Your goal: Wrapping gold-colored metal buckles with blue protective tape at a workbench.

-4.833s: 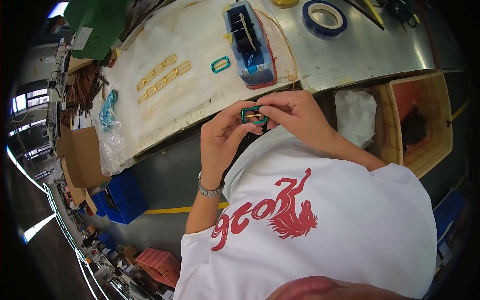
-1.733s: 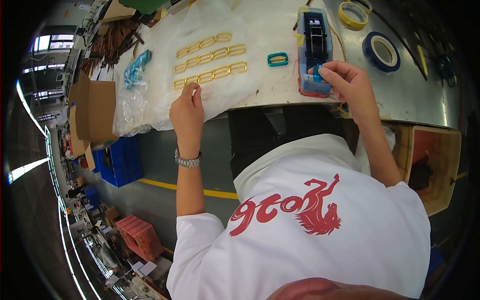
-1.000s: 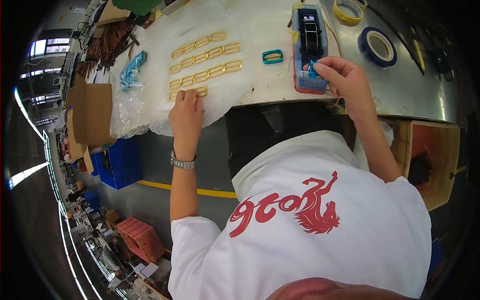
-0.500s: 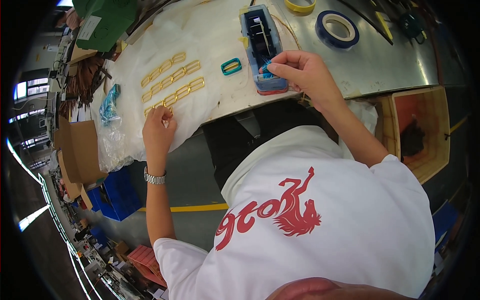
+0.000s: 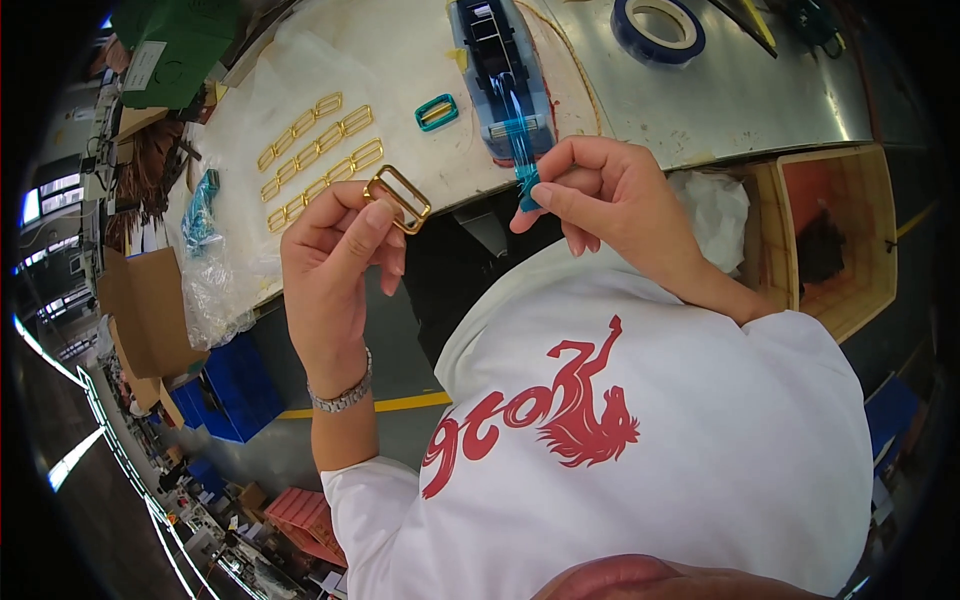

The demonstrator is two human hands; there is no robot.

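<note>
Between thumb and fingers, my left hand (image 5: pixel 340 250) holds up a gold slide buckle (image 5: pixel 399 199), a rectangular metal frame with a middle bar. My right hand (image 5: pixel 605 195) pinches the end of a strip of clear blue tape (image 5: pixel 523 150), which runs taut from the grey-blue tape dispenser (image 5: pixel 497 75). Rows of gold buckles (image 5: pixel 316 147) lie on a white sheet beyond my left hand. Left of the dispenser sits one buckle with blue tape around its frame (image 5: pixel 436 112).
Crumpled blue film (image 5: pixel 201 212) lies at the left by clear plastic. A large dark blue tape roll (image 5: pixel 658 28) rests on the metal tabletop. An open wooden box (image 5: pixel 840 240) stands at the right, a cardboard box (image 5: pixel 150 310) and a blue crate (image 5: pixel 230 390) at the left.
My left hand has lifted a gold buckle off the sheet and brought it nearer to me. My right hand has drawn blue tape out of the dispenser toward my body.
</note>
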